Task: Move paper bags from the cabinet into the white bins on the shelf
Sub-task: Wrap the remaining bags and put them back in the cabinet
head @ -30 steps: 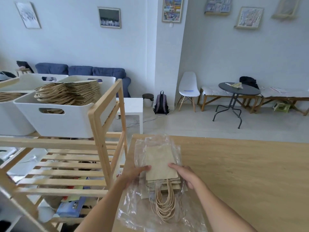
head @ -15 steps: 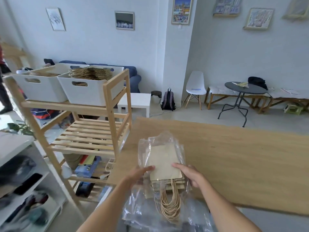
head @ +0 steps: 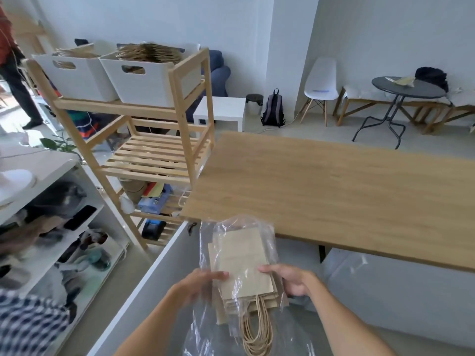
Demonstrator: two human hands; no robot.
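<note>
Holding a plastic-wrapped stack of paper bags [head: 241, 263], left hand [head: 198, 285] and right hand [head: 293, 280] grip clamped; no legible writing.

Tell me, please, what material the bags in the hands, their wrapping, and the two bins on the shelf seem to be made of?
Bags: brown kraft paper, matte, with what look like twisted paper-cord handles. Wrapping: thin clear plastic film, glossy, crinkled, see-through. Bins: probably white moulded plastic, smooth, with cut-out handle slots. Shelf: light wood, apparently unpainted, slatted.
</note>
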